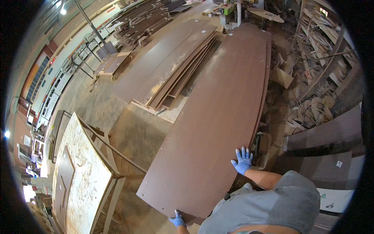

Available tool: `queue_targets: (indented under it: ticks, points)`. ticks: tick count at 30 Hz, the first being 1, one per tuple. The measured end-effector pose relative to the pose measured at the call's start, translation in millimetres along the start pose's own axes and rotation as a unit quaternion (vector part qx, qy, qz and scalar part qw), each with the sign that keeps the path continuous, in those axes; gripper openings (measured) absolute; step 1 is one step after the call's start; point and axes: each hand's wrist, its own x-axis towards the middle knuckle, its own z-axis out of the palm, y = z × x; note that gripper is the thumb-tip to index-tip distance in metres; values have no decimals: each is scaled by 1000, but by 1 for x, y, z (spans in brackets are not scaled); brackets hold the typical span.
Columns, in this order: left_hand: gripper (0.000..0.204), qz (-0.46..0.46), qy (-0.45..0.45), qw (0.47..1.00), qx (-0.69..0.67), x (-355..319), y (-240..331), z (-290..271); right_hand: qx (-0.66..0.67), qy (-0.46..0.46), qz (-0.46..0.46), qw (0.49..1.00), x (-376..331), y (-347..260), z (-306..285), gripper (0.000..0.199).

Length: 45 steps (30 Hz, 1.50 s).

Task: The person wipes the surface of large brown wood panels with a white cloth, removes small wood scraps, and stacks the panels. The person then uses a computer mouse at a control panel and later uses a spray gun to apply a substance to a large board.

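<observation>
A long brown panel (218, 113) stretches away from me, lying on top of at least one more like it. My right hand (244, 160), in a blue glove, rests on the panel's right edge with its fingers spread. At the near end, my left hand (177, 219), gloved in blue too, is closed on the panel's edge; part of its grip is hidden. Small dark holes show near the panel's near left corner.
Left of the panel lies another stack of brown boards (167, 58). A stained pale table (85, 175) stands at the left with a brown board piece (63, 183) on it. Scrap strips (315, 109) heap up at the right, near dark sheets (323, 167).
</observation>
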Motion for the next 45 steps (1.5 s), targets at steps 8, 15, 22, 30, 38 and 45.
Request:
queue_targets:
  ticks: [8, 15, 22, 30, 38, 45]
  points:
    - [79, 92, -66, 993, -8, 26, 0, 26, -44, -51, 4, 998, 36, 9, -29, 72]
    - [83, 163, -252, 953, -46, 34, 27, 144, -63, -39, 24, 997, 91, 18, -62, 68]
    - [89, 211, -256, 922, 202, -28, 105, 155, 103, 12, -222, 969, 29, -47, -32, 48]
    - [69, 74, -102, 990, 66, -5, 0, -29, 129, -18, -479, 868, -79, -170, 26, 41]
    - [47, -34, 115, 993, -21, -33, -174, -278, 36, -208, -556, 804, -214, -348, 116, 43]
    - [38, -191, 243, 909, -278, -58, -197, -416, -31, -353, -609, 710, -359, -493, 158, 43]
